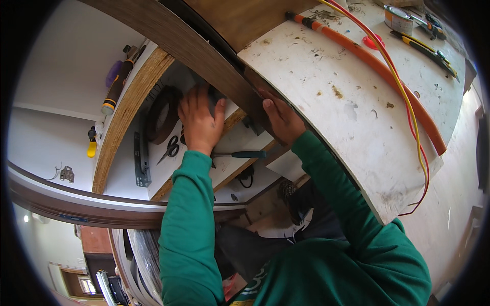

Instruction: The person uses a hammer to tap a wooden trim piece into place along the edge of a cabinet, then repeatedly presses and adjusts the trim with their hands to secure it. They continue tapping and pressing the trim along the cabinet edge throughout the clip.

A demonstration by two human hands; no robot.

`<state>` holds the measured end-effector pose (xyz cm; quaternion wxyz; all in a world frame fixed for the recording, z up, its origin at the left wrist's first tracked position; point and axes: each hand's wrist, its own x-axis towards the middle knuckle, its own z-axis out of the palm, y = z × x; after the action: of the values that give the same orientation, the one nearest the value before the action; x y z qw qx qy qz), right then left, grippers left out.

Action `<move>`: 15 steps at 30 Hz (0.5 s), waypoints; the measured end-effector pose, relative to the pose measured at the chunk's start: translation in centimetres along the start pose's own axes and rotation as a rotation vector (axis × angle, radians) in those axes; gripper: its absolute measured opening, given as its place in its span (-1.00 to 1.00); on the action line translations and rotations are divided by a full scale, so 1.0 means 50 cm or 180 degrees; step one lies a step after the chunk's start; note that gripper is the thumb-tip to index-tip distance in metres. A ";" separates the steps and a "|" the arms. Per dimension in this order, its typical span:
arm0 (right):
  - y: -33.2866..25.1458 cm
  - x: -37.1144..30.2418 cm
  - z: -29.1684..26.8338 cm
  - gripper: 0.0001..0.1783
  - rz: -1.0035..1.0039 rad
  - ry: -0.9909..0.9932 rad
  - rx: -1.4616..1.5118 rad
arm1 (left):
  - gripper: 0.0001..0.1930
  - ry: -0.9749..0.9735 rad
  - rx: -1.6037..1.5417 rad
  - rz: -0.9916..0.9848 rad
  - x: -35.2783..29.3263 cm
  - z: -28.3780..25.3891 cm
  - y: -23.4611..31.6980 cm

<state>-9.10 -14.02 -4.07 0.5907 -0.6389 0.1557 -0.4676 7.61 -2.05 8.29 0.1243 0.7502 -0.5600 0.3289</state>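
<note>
My left hand (pixel 200 122) is inside a white cabinet, fingers stretched and spread, beside a dark roll of edge banding (pixel 162 115). My right hand (pixel 285 121) rests against the side of a brown wood-grain panel (pixel 217 64), its thumb stretched out and the other fingers partly hidden in the narrow gap beside the white worktop. Small black-handled scissors (pixel 172 148) lie near my left wrist, along with a grey metal drawer runner (pixel 142 160). A screwdriver with a dark green handle (pixel 249 154) lies between my forearms.
At right is the stained white worktop (pixel 352 107), holding an orange tube (pixel 372 61), red and yellow wires (pixel 403 92), a cutter knife (pixel 429 53) and a tin (pixel 398 19). A black-and-orange tool handle (pixel 117 84) sits left of the raw-edged board (pixel 125 117). A hinge (pixel 67 174) lies lower left.
</note>
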 end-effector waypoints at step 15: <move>-0.016 -0.026 -0.020 -0.39 0.0253 0.0095 -0.0622 | -0.44 0.0024 -0.0069 0.0001 -0.003 -0.007 0.003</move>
<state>-10.84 -13.48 -4.03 0.5412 -0.6798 0.2346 -0.4359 7.33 -1.79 8.42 0.1345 0.7474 -0.5632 0.3257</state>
